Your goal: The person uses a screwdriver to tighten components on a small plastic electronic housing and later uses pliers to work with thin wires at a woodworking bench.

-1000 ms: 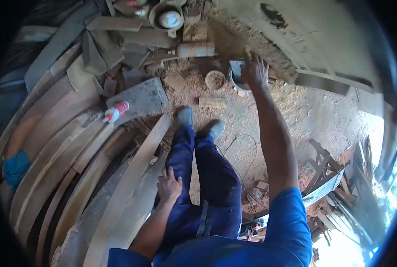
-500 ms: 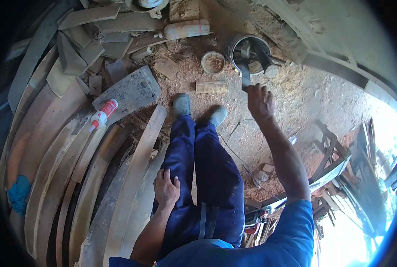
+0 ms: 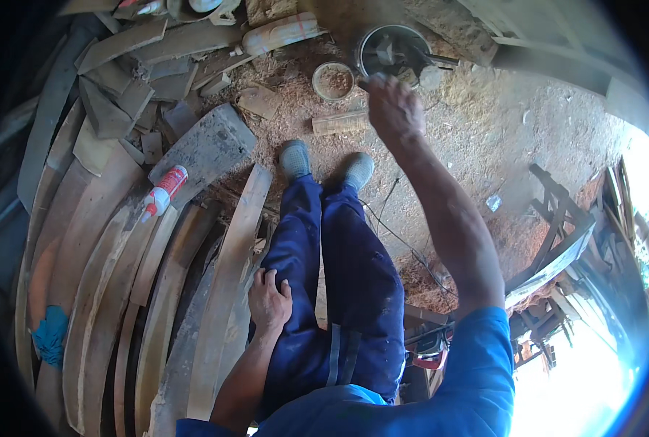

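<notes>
My right hand (image 3: pixel 397 113) is closed at the near rim of a round metal pot (image 3: pixel 361 58). A short dark end of a flat strip-like tool (image 3: pixel 364 84) juts from the fist; the rest is hidden. Inside the pot lie a pale block (image 3: pixel 385 52) and other pieces I cannot make out. A dark bar (image 3: pixel 444 61) leans over the pot's right rim. My left hand (image 3: pixel 270 300) lies on my left thigh, fingers loosely apart and holding nothing.
A small bowl of sawdust (image 3: pixel 333 81) and a wooden block (image 3: pixel 340 123) lie near my feet. Left stand a stained block (image 3: pixel 215 146), a red-and-white bottle (image 3: pixel 168 191) and curved planks (image 3: pixel 230 240). A black cord (image 3: pixel 404 244) crosses the ground, right of my legs.
My right hand has moved up and left, to the pot's near rim. The flat tool, seen at length before, is now mostly hidden. The view has shifted slightly; my left hand stays on the thigh.
</notes>
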### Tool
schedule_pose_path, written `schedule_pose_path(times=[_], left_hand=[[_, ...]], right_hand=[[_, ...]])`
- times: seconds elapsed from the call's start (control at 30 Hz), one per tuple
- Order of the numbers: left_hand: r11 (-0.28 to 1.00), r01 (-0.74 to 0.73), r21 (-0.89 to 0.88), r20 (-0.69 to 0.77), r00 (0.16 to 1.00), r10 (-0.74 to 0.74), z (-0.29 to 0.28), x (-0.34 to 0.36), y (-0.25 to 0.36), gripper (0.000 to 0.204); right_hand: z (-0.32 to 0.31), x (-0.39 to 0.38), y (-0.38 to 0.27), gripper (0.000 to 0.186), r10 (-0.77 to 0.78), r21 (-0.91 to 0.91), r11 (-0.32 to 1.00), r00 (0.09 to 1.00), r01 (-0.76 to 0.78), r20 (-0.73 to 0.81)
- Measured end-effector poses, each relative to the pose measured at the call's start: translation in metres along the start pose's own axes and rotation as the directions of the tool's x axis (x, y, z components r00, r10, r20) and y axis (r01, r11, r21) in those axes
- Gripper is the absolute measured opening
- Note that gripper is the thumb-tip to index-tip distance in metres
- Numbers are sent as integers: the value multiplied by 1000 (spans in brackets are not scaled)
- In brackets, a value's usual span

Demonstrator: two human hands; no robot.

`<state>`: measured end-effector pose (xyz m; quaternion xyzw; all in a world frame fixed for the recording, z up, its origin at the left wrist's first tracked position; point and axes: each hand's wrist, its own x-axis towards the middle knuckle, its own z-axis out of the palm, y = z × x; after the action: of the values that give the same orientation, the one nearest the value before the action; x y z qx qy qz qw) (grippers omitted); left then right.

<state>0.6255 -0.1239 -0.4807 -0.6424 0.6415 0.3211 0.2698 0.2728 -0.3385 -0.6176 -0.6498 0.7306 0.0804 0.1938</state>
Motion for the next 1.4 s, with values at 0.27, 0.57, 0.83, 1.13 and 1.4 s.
schedule_pose_path(times=[0.27,0.57,0.83,1.13,1.4], left_hand=[[999,-18,48,-24,1000,19,4,-7,6,35],[997,-29,76,-33,999,31,3,-5,20,35],[995,-77,68,-75,994,82,1,-5,23,35],[988,-142,64,-88,985,147,-10,2,30,39],[557,-754,348,385,657,648,-75,-27,68,60]], right_hand=[[-14,58,-59,28,-23,-108,994,997,15,-72],[-1,46,-39,22,-146,46,987,984,151,-103],[-16,42,-5,24,-232,-96,967,972,235,44],[-32,-41,-33,42,-374,-219,914,918,342,-128],[-39,-449,-20,31,292,260,865,851,-430,437]])
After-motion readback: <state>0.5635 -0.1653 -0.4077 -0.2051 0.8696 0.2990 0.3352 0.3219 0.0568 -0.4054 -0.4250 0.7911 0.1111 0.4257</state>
